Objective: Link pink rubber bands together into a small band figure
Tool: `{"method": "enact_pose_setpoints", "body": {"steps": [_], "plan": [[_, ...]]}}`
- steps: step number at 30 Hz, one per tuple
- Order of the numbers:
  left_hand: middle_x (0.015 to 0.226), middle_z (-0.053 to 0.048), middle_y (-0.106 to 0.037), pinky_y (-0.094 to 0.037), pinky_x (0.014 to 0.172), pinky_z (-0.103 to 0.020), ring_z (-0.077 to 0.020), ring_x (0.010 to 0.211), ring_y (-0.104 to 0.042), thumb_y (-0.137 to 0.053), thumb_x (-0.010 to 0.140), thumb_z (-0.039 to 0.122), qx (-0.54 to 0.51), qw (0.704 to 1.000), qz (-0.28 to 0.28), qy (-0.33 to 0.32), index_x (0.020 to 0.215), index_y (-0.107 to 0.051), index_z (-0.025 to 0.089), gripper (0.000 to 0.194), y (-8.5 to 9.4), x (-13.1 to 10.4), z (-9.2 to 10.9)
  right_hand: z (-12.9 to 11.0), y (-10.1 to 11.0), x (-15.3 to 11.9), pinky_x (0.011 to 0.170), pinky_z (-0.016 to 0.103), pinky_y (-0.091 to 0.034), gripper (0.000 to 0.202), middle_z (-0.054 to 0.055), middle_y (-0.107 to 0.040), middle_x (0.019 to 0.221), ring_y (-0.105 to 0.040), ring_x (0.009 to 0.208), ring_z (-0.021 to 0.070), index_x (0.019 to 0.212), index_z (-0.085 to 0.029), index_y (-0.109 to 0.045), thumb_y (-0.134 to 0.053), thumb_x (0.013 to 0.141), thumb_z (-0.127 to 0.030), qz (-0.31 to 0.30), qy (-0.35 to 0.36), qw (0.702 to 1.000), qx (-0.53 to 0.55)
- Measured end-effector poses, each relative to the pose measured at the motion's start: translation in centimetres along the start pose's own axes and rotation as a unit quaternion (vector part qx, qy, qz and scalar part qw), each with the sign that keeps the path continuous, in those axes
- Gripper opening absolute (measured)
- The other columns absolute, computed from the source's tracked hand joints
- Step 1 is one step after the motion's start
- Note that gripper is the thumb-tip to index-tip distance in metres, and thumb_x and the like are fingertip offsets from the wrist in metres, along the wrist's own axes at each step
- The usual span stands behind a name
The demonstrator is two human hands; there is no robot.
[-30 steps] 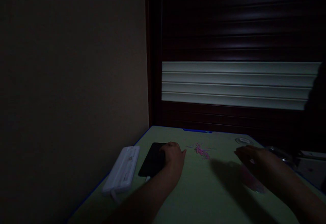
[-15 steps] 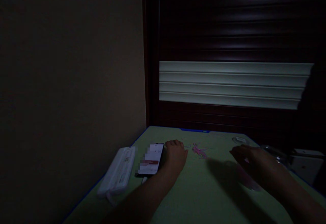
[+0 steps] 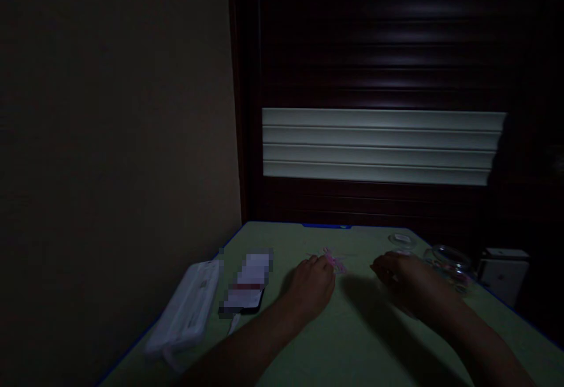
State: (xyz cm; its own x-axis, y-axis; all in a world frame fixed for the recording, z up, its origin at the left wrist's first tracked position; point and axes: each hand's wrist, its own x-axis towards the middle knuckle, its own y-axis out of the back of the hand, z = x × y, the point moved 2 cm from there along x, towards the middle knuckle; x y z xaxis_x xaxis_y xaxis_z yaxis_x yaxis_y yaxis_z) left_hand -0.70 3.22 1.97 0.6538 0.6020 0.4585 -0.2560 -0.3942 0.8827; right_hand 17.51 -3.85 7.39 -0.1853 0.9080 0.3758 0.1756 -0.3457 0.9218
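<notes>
My left hand (image 3: 312,286) rests low on the green tabletop, fingers slightly bent and a little apart, its fingertips at the near left edge of a small heap of pink strips (image 3: 336,262). To the right my right hand (image 3: 403,276) hovers above the table with its fingers drawn together in a pinch. Whatever lies between those fingertips is too dark to make out. Beneath this hand is a round, see-through container (image 3: 409,313), mostly hidden by the hand and its shadow.
A clear jar (image 3: 449,256) with small coloured pieces stands at the right, a clear round lid (image 3: 402,240) behind. At left lie a phone (image 3: 253,278) with a cable and a white power strip (image 3: 187,305). A pale box (image 3: 503,275) sits beyond the right edge.
My left hand has moved from beside the phone rightward to the pink strips. My right hand stays pinched above the container. The view has turned slightly right, showing more of the jar.
</notes>
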Motion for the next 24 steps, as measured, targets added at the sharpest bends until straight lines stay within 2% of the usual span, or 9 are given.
{"method": "enact_pose_setpoints", "body": {"steps": [8,16,24], "plan": [[0.090,-0.002,-0.055,-0.041,0.078,-0.026,-0.0149,0.086,-0.051,-0.038,0.090,0.014,-0.076,0.996,0.037,-0.036,0.087,-0.054,0.017,0.016,-0.4,0.4,0.4,-0.5,-0.4,0.1,0.059,0.024,-0.036,0.029,0.005,-0.063,0.077,-0.058,0.065,0.0131,0.075,-0.019,-0.060,-0.035,0.088,-0.026,-0.012,0.008,1.000,0.024],[0.090,-0.001,-0.056,-0.040,0.077,-0.024,-0.0138,0.088,-0.051,-0.040,0.089,0.013,-0.135,0.990,0.035,0.024,0.086,-0.056,0.018,0.017,-2.1,0.7,-0.8,-0.7,-0.1,-0.1,0.058,0.024,-0.036,0.029,0.005,-0.062,0.078,-0.058,0.066,0.0131,0.074,-0.019,-0.059,-0.035,0.088,-0.025,-0.016,-0.004,0.999,0.035],[0.089,-0.003,-0.057,-0.038,0.080,-0.027,-0.0162,0.089,-0.051,-0.046,0.086,0.016,-0.130,0.991,0.016,0.033,0.082,-0.058,0.017,0.012,-2.9,1.0,-1.3,-0.8,0.0,-0.1,0.056,0.024,-0.034,0.026,0.005,-0.061,0.077,-0.056,0.062,0.0122,0.069,-0.019,-0.057,-0.037,0.086,-0.022,-0.022,-0.003,0.999,0.033]]}}
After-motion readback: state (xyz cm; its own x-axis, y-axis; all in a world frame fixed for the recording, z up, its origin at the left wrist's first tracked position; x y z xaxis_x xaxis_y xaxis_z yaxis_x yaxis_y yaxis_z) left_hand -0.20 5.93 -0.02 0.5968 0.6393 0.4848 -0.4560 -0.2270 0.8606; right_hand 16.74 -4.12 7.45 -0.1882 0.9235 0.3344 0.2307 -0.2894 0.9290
